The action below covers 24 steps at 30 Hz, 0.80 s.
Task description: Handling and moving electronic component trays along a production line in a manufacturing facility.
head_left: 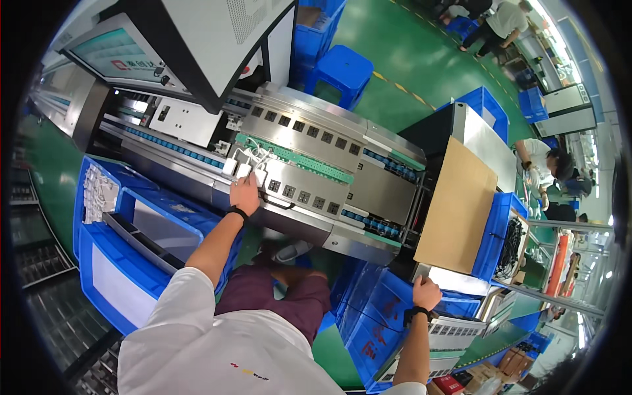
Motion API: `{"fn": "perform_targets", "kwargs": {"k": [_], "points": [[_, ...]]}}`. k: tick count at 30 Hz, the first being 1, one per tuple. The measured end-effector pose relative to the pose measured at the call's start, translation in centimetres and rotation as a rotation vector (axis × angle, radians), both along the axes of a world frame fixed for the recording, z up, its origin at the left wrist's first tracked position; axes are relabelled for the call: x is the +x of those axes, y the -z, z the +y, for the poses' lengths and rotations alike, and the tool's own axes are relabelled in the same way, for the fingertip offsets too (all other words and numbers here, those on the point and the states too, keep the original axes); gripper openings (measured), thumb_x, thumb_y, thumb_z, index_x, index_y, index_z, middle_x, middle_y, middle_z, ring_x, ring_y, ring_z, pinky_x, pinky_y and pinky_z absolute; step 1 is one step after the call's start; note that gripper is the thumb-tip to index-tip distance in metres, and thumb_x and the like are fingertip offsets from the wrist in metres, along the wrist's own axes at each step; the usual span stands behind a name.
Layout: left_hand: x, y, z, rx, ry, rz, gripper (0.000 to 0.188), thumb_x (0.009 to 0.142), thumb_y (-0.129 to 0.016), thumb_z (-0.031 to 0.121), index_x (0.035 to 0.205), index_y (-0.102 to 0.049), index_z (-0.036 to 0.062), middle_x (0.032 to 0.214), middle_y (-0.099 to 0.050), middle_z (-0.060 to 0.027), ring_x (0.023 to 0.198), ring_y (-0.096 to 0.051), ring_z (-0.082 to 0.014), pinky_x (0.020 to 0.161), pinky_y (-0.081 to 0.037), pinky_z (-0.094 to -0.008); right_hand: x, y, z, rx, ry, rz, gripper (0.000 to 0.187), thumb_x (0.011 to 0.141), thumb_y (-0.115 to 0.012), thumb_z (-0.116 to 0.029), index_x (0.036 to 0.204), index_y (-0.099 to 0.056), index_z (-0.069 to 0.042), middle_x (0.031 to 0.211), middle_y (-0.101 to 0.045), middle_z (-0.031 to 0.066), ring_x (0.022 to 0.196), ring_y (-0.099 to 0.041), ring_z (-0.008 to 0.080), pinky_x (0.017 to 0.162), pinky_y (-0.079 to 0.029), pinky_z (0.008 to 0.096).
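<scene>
- Left hand [245, 195] fingers closed around white plugs [245, 168] at the socket panel [296, 164], cords just beyond the fingertips
- Could snag or tug a neighbouring cord loose
- Right hand [426, 292] fingers curled over the blue crate [385, 309] rim; could tip it

Tilted pale screen [112, 54] top left; brown cardboard sheet [457, 210] right.

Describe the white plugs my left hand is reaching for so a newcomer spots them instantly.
Start at the long steel test machine with rows of square sockets. Along its green strip, above the left hand, sits a cluster of white plugs. They are the only white blocks with thin cords; every neighbouring socket is empty.
</scene>
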State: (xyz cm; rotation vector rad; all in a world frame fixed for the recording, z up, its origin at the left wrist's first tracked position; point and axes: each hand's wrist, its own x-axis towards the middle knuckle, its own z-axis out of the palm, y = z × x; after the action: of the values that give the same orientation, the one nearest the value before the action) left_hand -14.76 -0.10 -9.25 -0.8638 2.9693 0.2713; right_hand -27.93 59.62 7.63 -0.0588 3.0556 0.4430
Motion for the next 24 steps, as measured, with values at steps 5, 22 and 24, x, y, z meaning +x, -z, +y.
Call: {"fn": "perform_targets", "kwargs": {"k": [5,22,24], "points": [[1.0,3.8,-6.6,0.488,-0.076,-0.22,0.059,0.08,-0.069,0.022,0.13,-0.049,-0.0017,0.118,-0.066,-0.0298,0.109,-0.064,-0.0476,0.093,-0.053,-0.0528,-0.9,0.2,-1.6,-0.008,0.021,-0.013,0.039,0.088,-0.059,-0.044,0.075,-0.075,-0.01,0.074,-0.072,0.0166,0.074,-0.071,0.0383,0.071,-0.054,0.0494],[16.8,-9.2,-1.2,-0.144,-0.346,0.105,0.043,0.072,-0.072,0.032,0.107,-0.07,0.0078,0.124,-0.063,-0.0163,0.127,-0.048,-0.0376,0.106,-0.04,-0.0547,0.0,0.4,1.3,-0.077,0.073,0.021,0.044,0.084,-0.057,-0.048,0.082,-0.079,-0.01,0.084,-0.074,0.0189,0.084,-0.072,0.0365,0.082,-0.05,0.0492],[16.7,-9.3,-1.3,-0.012,-0.466,0.039,0.042,0.069,-0.071,0.033,0.102,-0.072,0.0071,0.121,-0.064,-0.0178,0.127,-0.047,-0.0381,0.106,-0.04,-0.0545,0.4,0.6,1.6,-0.083,0.102,0.013,0.044,0.084,-0.056,-0.048,0.085,-0.08,-0.011,0.085,-0.075,0.016,0.086,-0.072,0.036,0.083,-0.05,0.0494]]}}
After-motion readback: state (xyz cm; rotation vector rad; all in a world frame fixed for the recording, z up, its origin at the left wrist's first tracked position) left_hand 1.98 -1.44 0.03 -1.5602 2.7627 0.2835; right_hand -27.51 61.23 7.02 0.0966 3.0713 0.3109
